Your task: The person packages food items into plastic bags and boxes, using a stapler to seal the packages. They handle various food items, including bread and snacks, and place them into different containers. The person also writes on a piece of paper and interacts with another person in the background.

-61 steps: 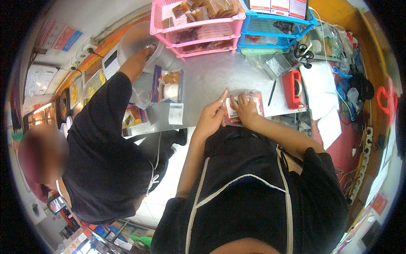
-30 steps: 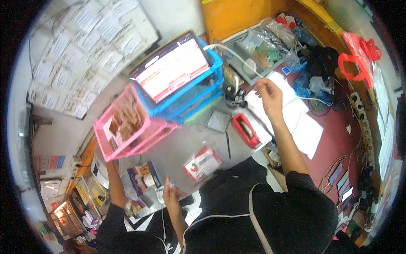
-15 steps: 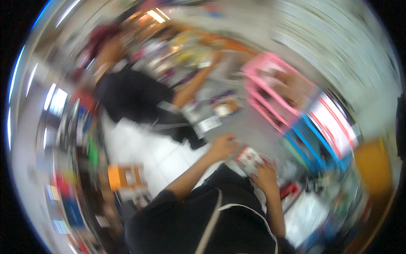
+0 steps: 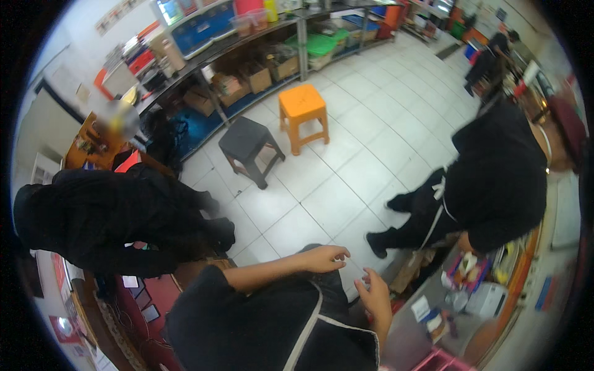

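Note:
In front of my body, both bare hands hang in the air over the tiled floor. My left hand (image 4: 328, 258) reaches across from the left with loosely bent fingers, thumb and forefinger apart, and nothing visible in it. Close by, my right hand (image 4: 375, 295) is raised with its fingers spread and no object showing in it. A small gap separates the two hands. The grey worktop (image 4: 405, 324) to the right is the surface nearest my right hand.
An orange stool (image 4: 303, 106) and a dark grey stool (image 4: 246, 143) stand ahead on white tiles. One person in black (image 4: 495, 179) is at the right worktop; another person (image 4: 117, 216) is at the left by a red table (image 4: 162, 297). Shelving (image 4: 300, 46) lines the far side.
My view has swung left, from the worktop to the floor and stools. My right hand has come off the small red-and-white item it was touching; both hands are now in the air.

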Available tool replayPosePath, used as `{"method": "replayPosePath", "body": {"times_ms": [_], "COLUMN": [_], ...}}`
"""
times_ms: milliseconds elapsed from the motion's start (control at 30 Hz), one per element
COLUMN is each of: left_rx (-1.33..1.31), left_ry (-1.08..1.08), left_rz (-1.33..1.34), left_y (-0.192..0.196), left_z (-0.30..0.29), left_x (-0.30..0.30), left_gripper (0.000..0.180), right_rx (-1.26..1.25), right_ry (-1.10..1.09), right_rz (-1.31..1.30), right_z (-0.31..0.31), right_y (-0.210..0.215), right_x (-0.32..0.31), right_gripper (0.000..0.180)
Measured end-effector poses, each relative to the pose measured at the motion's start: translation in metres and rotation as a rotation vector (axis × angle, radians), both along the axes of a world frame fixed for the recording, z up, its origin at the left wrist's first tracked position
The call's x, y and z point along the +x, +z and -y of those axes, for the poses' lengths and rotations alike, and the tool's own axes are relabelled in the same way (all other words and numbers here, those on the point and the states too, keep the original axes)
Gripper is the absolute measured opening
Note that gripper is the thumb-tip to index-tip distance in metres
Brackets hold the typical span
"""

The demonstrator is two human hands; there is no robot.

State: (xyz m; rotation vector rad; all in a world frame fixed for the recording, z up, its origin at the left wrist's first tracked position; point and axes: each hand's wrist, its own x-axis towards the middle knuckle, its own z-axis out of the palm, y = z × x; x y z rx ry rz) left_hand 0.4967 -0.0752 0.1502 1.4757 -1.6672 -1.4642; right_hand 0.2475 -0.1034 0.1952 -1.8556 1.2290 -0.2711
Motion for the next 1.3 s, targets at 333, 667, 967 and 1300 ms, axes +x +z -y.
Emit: {"method": "replayPosePath", "body": {"times_ms": [333,667,967,1300], "left_rx": [-0.125,0.345,0.452,0.585], "left_ry": [0.084,0.509,1.632,1.712], "left_rz": [-0.204,0.403,0.237,-0.131], "left_y": [-0.033,-0.132,-0.202,-0.258], "left_z": [0.213,0.271,0.260,0.465], "left_x": [0.101,0.339,0.508,0.590], "left_gripper": [0.036,0.046,0.035,0.049], "right_rx": [0.511,0.160,0.052,0.140], "right_ry": [-0.272,0.292,0.436,0.516], "right_rz": [-0.099,-0.398,-0.237,-0.983], "right_z": [0.048,0.485,0.768,0.760], "right_y": [-0.232,-0.217,-0.213,-0.379], "right_x": [-0.088,0.195,0.615,0.913], "right_gripper": [0.027,0.030,0.035,0.109]}}
